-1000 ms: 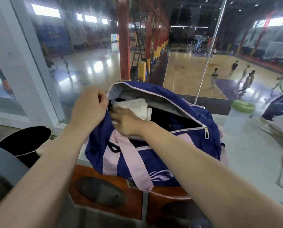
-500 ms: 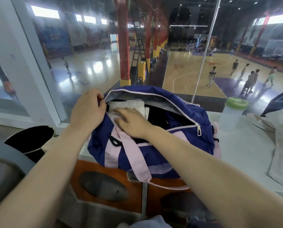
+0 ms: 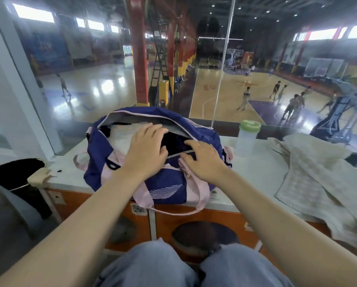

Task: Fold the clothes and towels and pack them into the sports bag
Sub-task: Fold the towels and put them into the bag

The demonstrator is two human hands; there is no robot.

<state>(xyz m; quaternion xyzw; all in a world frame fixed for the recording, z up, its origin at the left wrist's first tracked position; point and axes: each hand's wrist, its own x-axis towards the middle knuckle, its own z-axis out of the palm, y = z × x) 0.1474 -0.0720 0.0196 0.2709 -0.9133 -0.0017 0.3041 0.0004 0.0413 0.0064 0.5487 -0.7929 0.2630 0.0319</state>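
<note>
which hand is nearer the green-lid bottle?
Right. The right hand lies on the sports bag toward the green-lid bottle; the left hand is further away over the bag's opening.

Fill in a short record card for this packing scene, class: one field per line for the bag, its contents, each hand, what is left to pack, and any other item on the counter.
Bag: blue and pink sports bag, unzipped, on the white counter
Contents: white towel inside; something dark beside it
Left hand: left hand flat, over the opening
Right hand: right hand spread on the bag's front edge
Left to pack: pale checked cloth, unfolded, to the right
Other: bottle with green lid behind the bag
</note>
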